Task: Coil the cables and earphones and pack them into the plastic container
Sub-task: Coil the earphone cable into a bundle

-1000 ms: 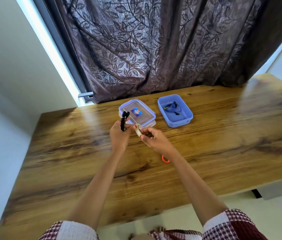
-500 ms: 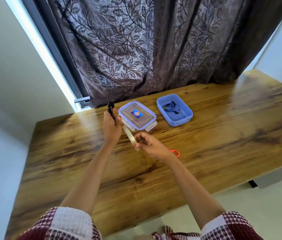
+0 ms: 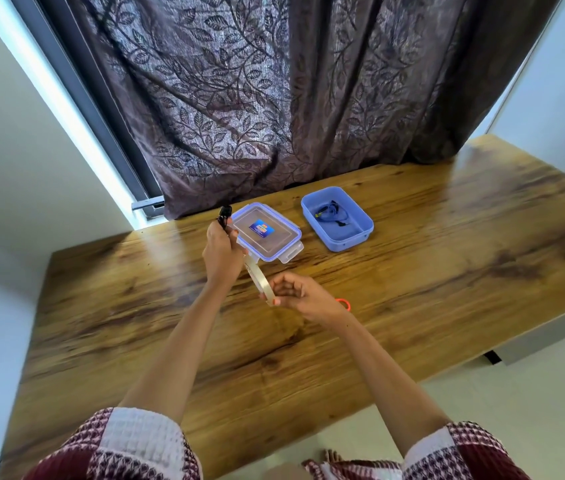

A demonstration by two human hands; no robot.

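Note:
My left hand (image 3: 221, 252) grips a coiled black cable (image 3: 224, 214), whose end sticks up above the fist. A strip of pale tape (image 3: 258, 278) stretches from that hand down to my right hand (image 3: 300, 296), which pinches the tape's lower end. The open blue plastic container (image 3: 360, 233) stands at the back of the table with coiled blue earphones (image 3: 330, 213) inside. Its clear lid (image 3: 270, 237) with blue rim lies to the left of it, just behind my left hand.
An orange loop (image 3: 343, 303) pokes out from behind my right wrist on the wooden table (image 3: 447, 271). A dark leaf-patterned curtain (image 3: 274, 98) hangs behind the table's far edge. The near table edge runs under my forearms.
My hands have drawn apart, left hand up and away with the cable, right hand toward me, stretching the tape longer between them. The camera view shifted slightly.

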